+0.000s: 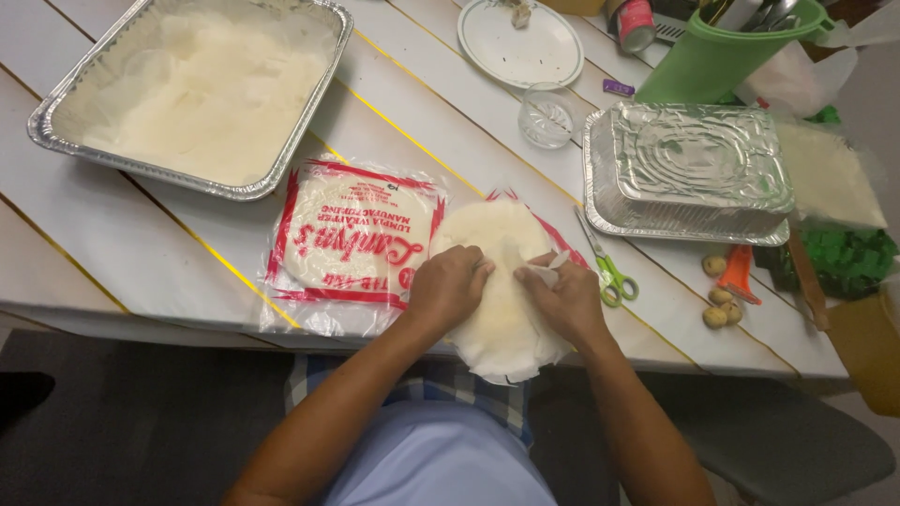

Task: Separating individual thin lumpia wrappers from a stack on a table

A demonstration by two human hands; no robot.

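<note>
A stack of thin, round, pale wrappers [502, 281] lies at the near edge of the white table [131, 234], partly overhanging it. My left hand [448, 286] presses on the stack's left side with fingers curled. On the right side, my right hand [562, 295] pinches a thin sheet's edge between fingertips. To the left lies a sealed clear-and-red packet of round wrappers [352, 239]. A large foil tray [56, 117] holding separated pale sheets sits at the far left.
Green-handled scissors [607, 270] lie right of my hands. Behind them stand stacked foil trays [689, 169], a small glass [547, 114], a white plate [520, 47], a green container [722, 56] and a red can [635, 23]. Small round nuts [722, 305] and an orange tool [738, 272] lie right.
</note>
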